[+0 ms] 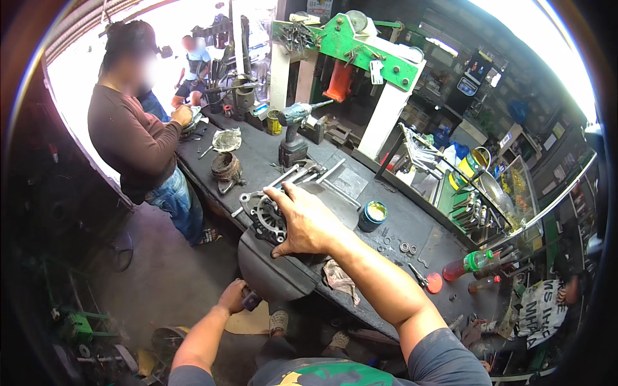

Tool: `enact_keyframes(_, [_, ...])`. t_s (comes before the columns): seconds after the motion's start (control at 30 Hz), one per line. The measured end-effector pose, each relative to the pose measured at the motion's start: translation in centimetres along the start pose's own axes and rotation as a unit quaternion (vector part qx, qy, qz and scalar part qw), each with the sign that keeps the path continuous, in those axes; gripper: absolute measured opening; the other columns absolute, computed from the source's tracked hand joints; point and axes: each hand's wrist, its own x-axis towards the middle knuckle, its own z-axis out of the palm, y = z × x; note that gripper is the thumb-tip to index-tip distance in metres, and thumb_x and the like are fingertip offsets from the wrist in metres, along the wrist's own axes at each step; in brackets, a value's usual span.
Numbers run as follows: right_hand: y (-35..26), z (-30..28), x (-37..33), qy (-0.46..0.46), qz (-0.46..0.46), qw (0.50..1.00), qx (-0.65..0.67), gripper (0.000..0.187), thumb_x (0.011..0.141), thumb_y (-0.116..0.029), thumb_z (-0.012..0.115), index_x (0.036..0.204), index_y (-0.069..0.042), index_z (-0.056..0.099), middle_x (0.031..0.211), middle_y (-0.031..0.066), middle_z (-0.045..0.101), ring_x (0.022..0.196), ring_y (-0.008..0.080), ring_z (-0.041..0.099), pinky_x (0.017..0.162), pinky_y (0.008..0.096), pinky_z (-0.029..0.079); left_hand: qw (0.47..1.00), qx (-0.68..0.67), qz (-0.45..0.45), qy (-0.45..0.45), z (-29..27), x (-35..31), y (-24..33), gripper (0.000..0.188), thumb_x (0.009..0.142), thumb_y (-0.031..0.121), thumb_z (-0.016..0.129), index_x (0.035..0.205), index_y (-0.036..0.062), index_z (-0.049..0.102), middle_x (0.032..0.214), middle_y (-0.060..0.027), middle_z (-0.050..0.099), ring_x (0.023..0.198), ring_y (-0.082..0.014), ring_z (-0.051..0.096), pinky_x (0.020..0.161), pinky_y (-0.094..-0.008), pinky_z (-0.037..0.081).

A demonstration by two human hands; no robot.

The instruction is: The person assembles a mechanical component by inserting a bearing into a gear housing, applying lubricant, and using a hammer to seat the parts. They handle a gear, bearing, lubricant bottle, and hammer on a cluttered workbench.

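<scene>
My right hand (306, 222) lies across a grey metal housing (269, 217) with ribs and round openings. Its thumb and fingers are spread around the housing's edges, gripping it at the bench's near left edge. Lower down, my left hand (233, 297) is closed around a dark, block-like piece (252, 299), whose kind I cannot make out. Between the two hands hangs a dark grey curved sheet (273, 267) over the bench edge. Beyond the right hand lie metal tools (306, 170) and a bar (330, 171).
A cordless impact wrench (293, 138) stands on the bench (412, 241), with an open tub of grease (373, 215) to its right. Bottles (468, 264) and small rings stand nearby. Across the left corner, a person in a brown top (132, 128) works. A green press (360, 48) rises behind.
</scene>
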Motion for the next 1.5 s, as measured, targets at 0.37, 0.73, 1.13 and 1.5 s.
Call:
enact_keyframes(0.37, [0.8,0.8,1.4,-0.031,-0.015,0.999,0.020,0.134,0.057,-0.048,0.110,0.167,-0.014,0.043,0.173,0.0345,0.035,0.156,0.0544,0.044,0.130,0.0554,0.041,0.854,-0.373,-0.178,0.316,11.1,1.5,-6.3,0.024,0.096,0.023,0.075,0.088,0.0023,0.067,0.098,-0.0160,0.075,0.102,-0.0367,0.070,0.099,-0.0464,0.055])
enact_keyframes(0.73, [0.8,2.1,0.7,0.027,-0.014,1.000,0.002,0.127,0.066,-0.043,0.105,0.168,-0.010,0.037,0.172,0.0329,0.038,0.162,0.0494,0.039,0.134,0.0526,0.036,0.865,-0.253,-0.163,0.401,12.2,2.2,-3.8,0.037,0.101,0.033,0.081,0.087,0.0034,0.064,0.085,-0.0200,0.066,0.084,-0.0433,0.065,0.084,-0.0534,0.054])
enact_keyframes(1.13, [1.9,3.5,0.6,0.074,-0.035,0.997,0.010,0.108,0.065,-0.037,0.100,0.155,-0.003,0.051,0.170,0.0305,0.043,0.153,0.0495,0.047,0.131,0.0513,0.040,0.831,-0.358,-0.275,0.323,13.3,-0.5,7.5,0.030,0.104,0.017,0.079,0.132,0.0062,0.077,0.116,-0.0105,0.081,0.109,-0.0189,0.073,0.098,-0.0407,0.057])
enact_keyframes(1.5, [1.2,3.3,0.5,0.060,-0.029,0.998,0.006,0.110,0.064,-0.038,0.101,0.155,-0.004,0.050,0.171,0.0287,0.042,0.157,0.0472,0.045,0.132,0.0494,0.040,0.845,-0.485,-0.086,0.207,13.1,-0.5,-0.9,0.028,0.105,0.015,0.075,0.132,0.0039,0.075,0.105,-0.0040,0.077,0.091,-0.0146,0.073,0.085,-0.0332,0.059])
